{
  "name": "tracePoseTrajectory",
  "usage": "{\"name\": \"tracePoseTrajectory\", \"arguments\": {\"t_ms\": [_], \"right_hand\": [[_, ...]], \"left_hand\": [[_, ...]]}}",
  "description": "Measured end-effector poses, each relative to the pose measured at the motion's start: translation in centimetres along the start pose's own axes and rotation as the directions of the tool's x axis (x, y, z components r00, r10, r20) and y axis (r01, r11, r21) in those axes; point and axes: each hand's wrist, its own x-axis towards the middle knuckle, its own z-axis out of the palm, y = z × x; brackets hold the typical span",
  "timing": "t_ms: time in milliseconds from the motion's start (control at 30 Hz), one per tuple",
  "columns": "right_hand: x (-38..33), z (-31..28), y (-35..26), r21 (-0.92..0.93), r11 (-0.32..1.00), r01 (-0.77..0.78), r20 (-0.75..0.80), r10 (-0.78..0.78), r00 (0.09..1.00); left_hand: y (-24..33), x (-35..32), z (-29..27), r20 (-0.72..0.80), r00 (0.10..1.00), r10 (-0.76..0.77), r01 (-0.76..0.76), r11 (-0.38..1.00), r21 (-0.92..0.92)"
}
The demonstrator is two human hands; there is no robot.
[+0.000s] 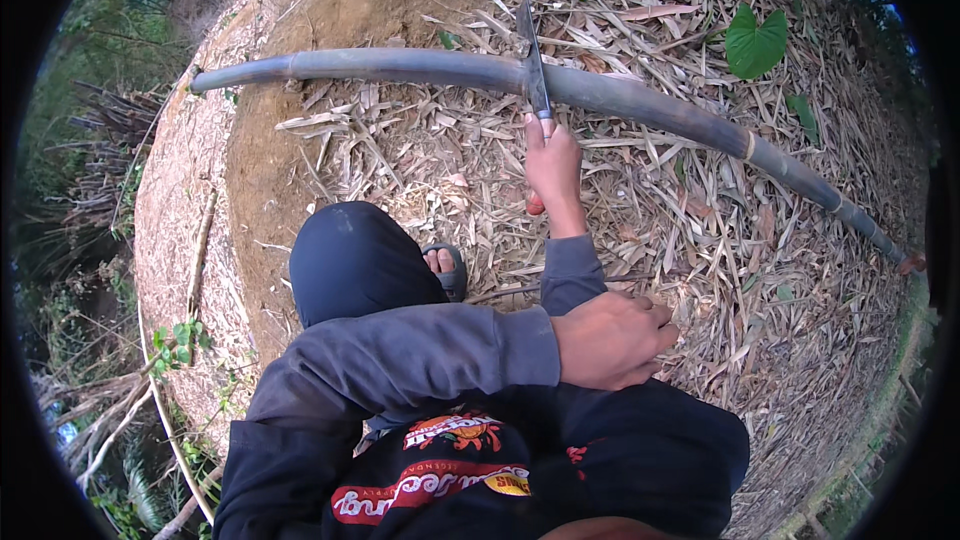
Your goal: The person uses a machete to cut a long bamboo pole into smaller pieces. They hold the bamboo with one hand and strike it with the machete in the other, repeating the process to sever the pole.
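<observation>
My right hand (556, 168) is wrapped round the handle of a machete, whose reddish butt shows below the fist. The dark machete blade (536, 60) points away from me and crosses over a bamboo pole (400, 65). Long and grey-green with ringed joints, the pole lies on the ground from the far left to the right, seeming to curve. My left arm reaches across my body. Its hand (612, 340) is beside my right forearm, fingers curled in and partly hidden, with no object visible in them.
Dry bamboo leaves (690, 210) cover much of the ground, with bare brown soil (270, 160) at the left. A green heart-shaped leaf (755, 43) stands beyond the pole. My bent knee (355, 260) and sandalled foot (447, 268) are close by. Stacked sticks (112, 145) lie far left.
</observation>
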Motion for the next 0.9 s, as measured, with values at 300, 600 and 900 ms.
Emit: {"name": "tracePoseTrajectory", "arguments": {"t_ms": [300, 600, 900], "right_hand": [[0.3, -8.2, -4.0, 0.868, 0.254, 0.426, -0.491, 0.566, 0.662], [-3.1, -3.2, -4.1, 0.903, 0.336, -0.266, 0.243, 0.112, 0.964], [-0.5, -4.2, -3.8, 0.903, 0.320, 0.286, -0.419, 0.516, 0.747]], "left_hand": [[0.8, -1.1, 0.2, -0.011, 0.999, -0.032, 0.032, 0.999, 0.017], [2.0, 0.0, 1.2, -0.019, 1.000, -0.010, 0.011, 1.000, 0.016], [1.7, -0.6, 0.9, 0.020, 0.999, 0.040, -0.041, 0.997, 0.059]]}}
